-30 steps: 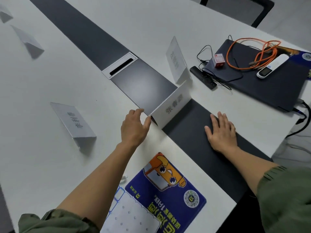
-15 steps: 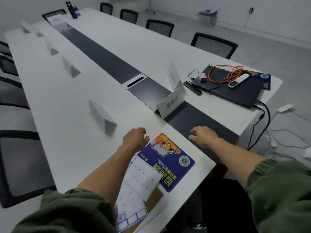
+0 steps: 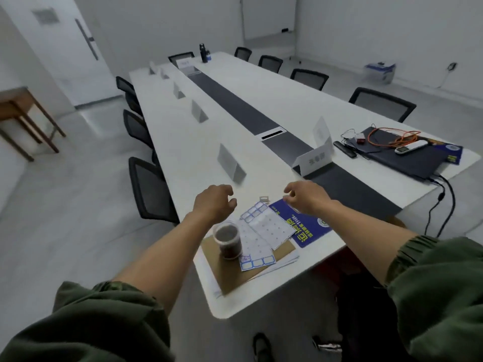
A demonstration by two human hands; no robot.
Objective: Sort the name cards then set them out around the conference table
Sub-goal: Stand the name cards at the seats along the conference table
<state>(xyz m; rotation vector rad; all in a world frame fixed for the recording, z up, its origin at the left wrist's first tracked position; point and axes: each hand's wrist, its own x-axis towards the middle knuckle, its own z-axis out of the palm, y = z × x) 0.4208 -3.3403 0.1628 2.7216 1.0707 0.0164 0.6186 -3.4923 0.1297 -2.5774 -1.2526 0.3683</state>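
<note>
A long white conference table [image 3: 261,100] with a dark centre strip runs away from me. White folded name cards stand on it: one with printed characters [image 3: 313,161] at the near end of the strip, one [image 3: 321,131] behind it, one [image 3: 230,163] on the left side, and several more [image 3: 198,112] further down the left edge. My left hand [image 3: 214,202] and my right hand [image 3: 305,195] hover over the near end with loosely curled fingers, holding nothing.
Near the table's end lie a blue leaflet [image 3: 305,228], sticker sheets [image 3: 266,228], a brown folder [image 3: 235,273] and a cup of dark drink [image 3: 228,239]. A dark laptop [image 3: 407,158] with an orange cable and a remote lies at right. Black chairs [image 3: 149,189] line both sides.
I have stepped back and raised my head, so the whole room shows. Both hands have lifted off the table and drawn back from the printed name card, which stays standing.
</note>
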